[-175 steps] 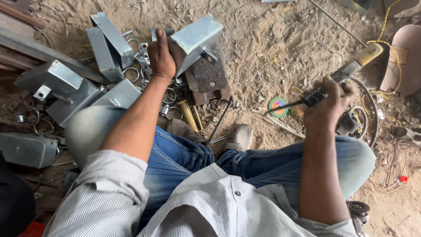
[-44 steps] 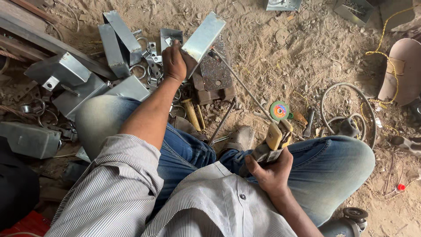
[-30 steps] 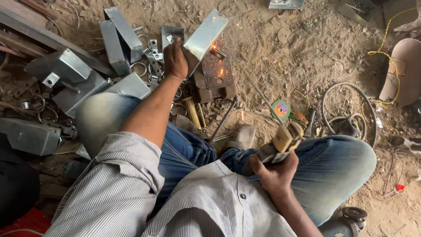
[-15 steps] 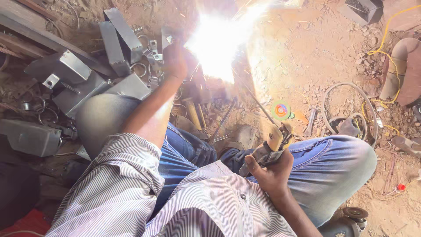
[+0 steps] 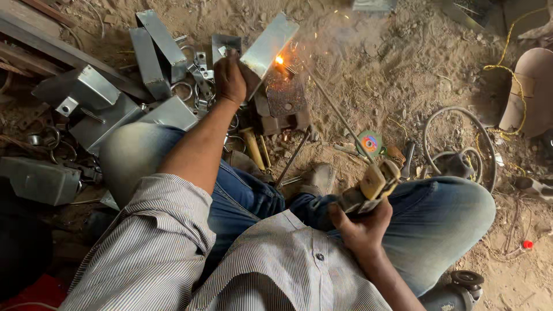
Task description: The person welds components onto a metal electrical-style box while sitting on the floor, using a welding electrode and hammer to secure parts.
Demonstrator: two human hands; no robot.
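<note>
While sparks fly, one steel plate [image 5: 269, 43], two hands: left hand [image 5: 229, 78], right hand [image 5: 360, 230].

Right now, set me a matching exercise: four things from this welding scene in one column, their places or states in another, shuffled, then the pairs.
Things:
1. left hand
2. right hand
3. round disc
4. grey cable

Places or states:
A. coiled on the sand right of the knee
B. grips the electrode holder over the thigh
C. steadies the metal plate by the glowing weld
D. lies flat on the sand, multicoloured label up

Pairs: 1-C, 2-B, 3-D, 4-A
</note>
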